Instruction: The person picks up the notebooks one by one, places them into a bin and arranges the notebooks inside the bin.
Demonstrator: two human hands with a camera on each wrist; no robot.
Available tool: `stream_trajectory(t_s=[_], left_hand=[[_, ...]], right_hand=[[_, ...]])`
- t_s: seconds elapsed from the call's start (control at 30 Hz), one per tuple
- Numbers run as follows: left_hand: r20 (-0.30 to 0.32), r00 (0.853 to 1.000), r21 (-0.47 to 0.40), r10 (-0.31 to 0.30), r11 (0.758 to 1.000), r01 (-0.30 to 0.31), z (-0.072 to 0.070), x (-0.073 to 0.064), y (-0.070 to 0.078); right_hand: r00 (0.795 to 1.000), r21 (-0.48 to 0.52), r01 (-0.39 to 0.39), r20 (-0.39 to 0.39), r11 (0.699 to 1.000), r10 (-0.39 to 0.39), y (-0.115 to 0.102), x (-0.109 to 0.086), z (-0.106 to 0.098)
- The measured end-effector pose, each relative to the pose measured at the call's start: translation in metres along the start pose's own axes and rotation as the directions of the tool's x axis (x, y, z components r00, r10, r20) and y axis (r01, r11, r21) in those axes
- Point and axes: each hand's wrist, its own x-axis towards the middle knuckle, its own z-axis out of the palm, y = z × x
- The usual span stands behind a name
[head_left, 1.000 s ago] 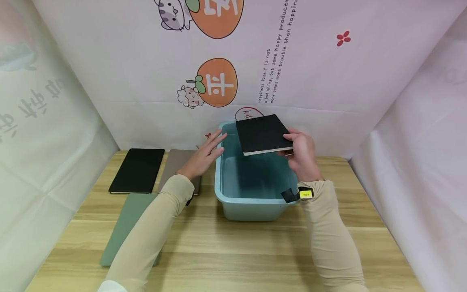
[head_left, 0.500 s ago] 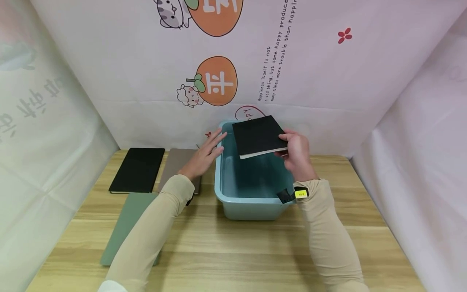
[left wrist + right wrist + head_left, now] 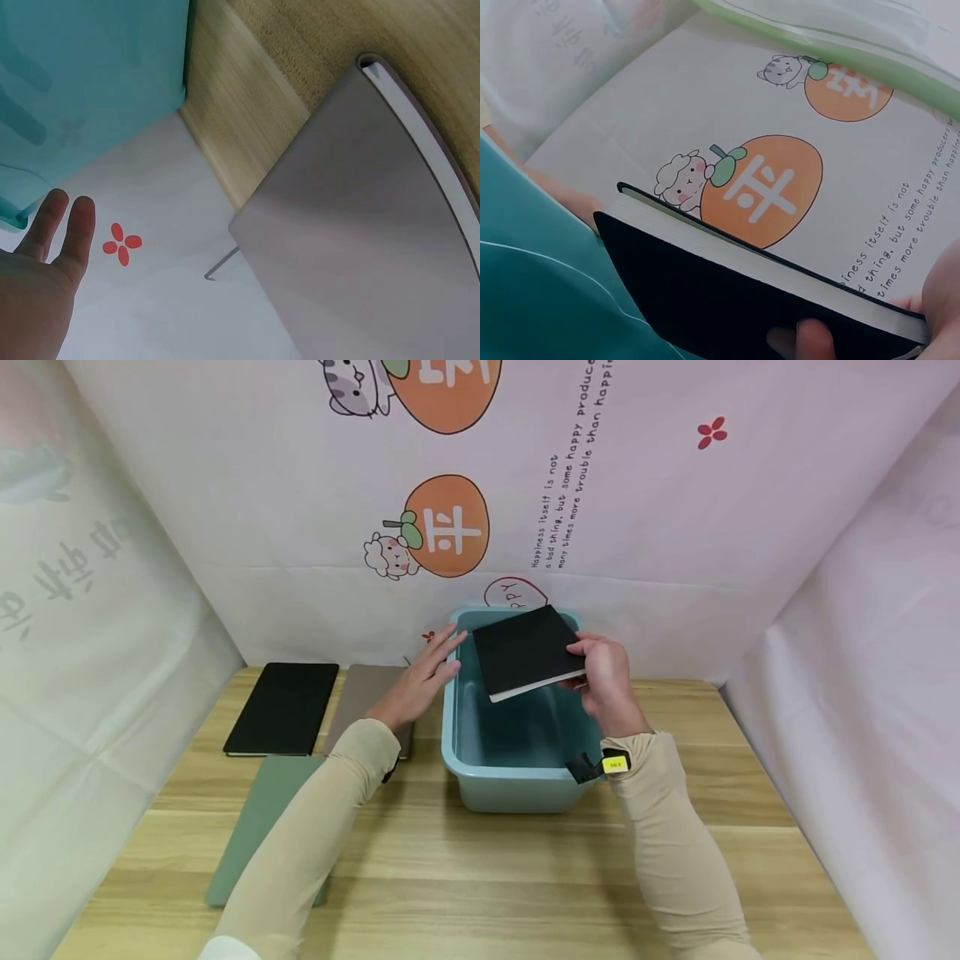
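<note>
Wood-grain table (image 3: 450,885). Left hand (image 3: 416,687) straight-fingered by left side of blue bin (image 3: 517,794), grasping nothing. Black notebook (image 3: 525,647) tilted over bin, right hand (image 3: 609,683) pinching its right edge. Probably light, stiffish; grip full thickness, else may fan.

Three notebooks (image 3: 283,708) left of the bin (image 3: 517,795), a fourth notebook (image 3: 525,652) apparently over its opening.

Tabletop (image 3: 480,877): wood grain, before me
Teal bin (image 3: 517,795): upright, middle
Black notebook (image 3: 285,710): back left
Grey-brown notebook (image 3: 360,697): between those
Green notebook (image 3: 257,827): nearer me
</note>
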Motion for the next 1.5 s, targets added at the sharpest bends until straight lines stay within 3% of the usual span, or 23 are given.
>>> stream_trajectory(t_s=[0.2,0.47,0.77,0.9,1.17,1.5], left_hand=[[0.008,1.000,0.000,-0.001,1.000,0.001,0.0004,-0.0008,0.0007],[-0.002,1.000,-0.019,0.014,1.000,-0.014,0.0008,0.0009,-0.0013],[-0.004,1.000,-0.021,-0.006,1.000,0.005,-0.0020,-0.0006,0.0023],[0.001,1.000,-0.018,-0.004,1.000,0.004,-0.0027,-0.0012,0.0039],[0.005,1.000,-0.035,0.028,0.999,-0.028,-0.0039,-0.0020,0.0043],[0.017,1.000,0.017,0.008,1.000,-0.009,-0.0051,-0.0012,0.0029]], right_hand=[[0.999,-0.053,-0.007,0.032,0.999,0.009,0.0002,-0.0010,-0.0001],[0.989,-0.069,-0.045,0.137,0.997,0.054,0.0003,0.0017,0.0020],[0.972,-0.201,-0.071,0.206,0.977,0.113,-0.0003,0.0020,0.0056],[0.956,-0.229,-0.084,0.257,0.970,0.143,0.0005,0.0012,0.0065],[0.897,-0.313,-0.090,0.386,0.945,0.213,0.0026,0.0012,0.0023],[0.893,-0.343,-0.084,0.390,0.935,0.224,0.0034,0.0032,0.0034]])
